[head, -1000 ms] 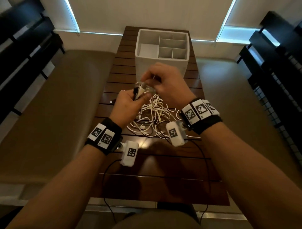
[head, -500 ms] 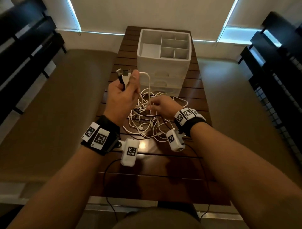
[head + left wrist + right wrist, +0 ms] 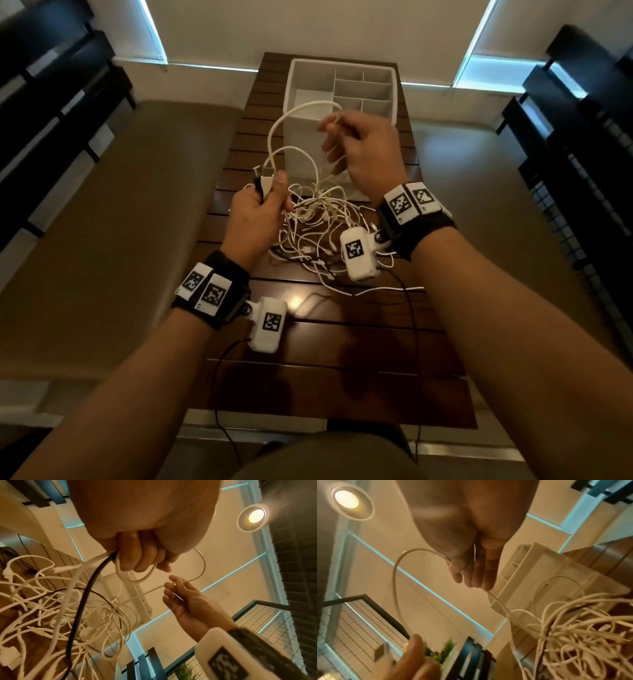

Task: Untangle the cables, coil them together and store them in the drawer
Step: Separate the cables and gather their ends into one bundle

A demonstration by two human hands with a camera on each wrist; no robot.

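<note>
On the dark slatted wooden table (image 3: 308, 342) lay a tangled heap of cables (image 3: 318, 222), mostly white with at least one black lead running through it, spread between the two raised hands and partly lifted off the wood. The left hand (image 3: 255, 219) was closed in a fist around several cable ends; in the left wrist view its curled fingers (image 3: 135, 555) clamped a thick white lead, a black lead and a thinner white loop together. Above the thumb, in the head view, a few plugs (image 3: 263, 174) stuck up out of the fist. From that fist one white cable (image 3: 294, 118) arched up and over to the right hand (image 3: 363, 150), which was held higher, in front of the drawer unit. The right hand pinched this cable between thumb and forefinger, as the left wrist view showed at the fingertips (image 3: 175, 582); its other fingers hung loose and nearly straight, slightly apart. From the pinch the same cable dropped back down into the heap. Behind the heap stood a white drawer unit (image 3: 394, 92) at the far end of the table, its top an open tray split into several compartments; the drawer fronts were mostly hidden by the hands and cables, so I could not tell whether any drawer was pulled out.
</note>
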